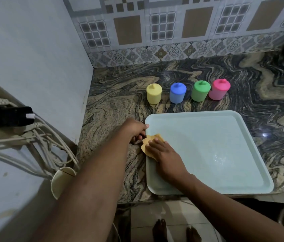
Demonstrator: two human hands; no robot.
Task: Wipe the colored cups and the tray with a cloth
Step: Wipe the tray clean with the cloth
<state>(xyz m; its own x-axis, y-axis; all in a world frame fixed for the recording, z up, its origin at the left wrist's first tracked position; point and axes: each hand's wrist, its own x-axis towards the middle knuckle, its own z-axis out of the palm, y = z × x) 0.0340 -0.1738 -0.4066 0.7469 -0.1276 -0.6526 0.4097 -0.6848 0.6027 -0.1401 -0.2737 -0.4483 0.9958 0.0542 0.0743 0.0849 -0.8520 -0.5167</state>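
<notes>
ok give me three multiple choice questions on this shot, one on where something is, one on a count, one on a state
1. Where does the yellow cup stand?
A) on the counter behind the tray
B) in a sink
C) on the floor

2. How many cups are in the row?
A) three
B) four
C) five

3. What is the right hand doing with the cloth?
A) holding it in the air
B) wiping a cup
C) pressing it on the tray

Answers:
1 A: it stands on the counter beyond the tray's far rim.
2 B: yellow, then the blue cup, green cup and pink cup.
3 C: its fingers lie on the cloth at the tray's left edge, where the left hand grips the rim.
</notes>
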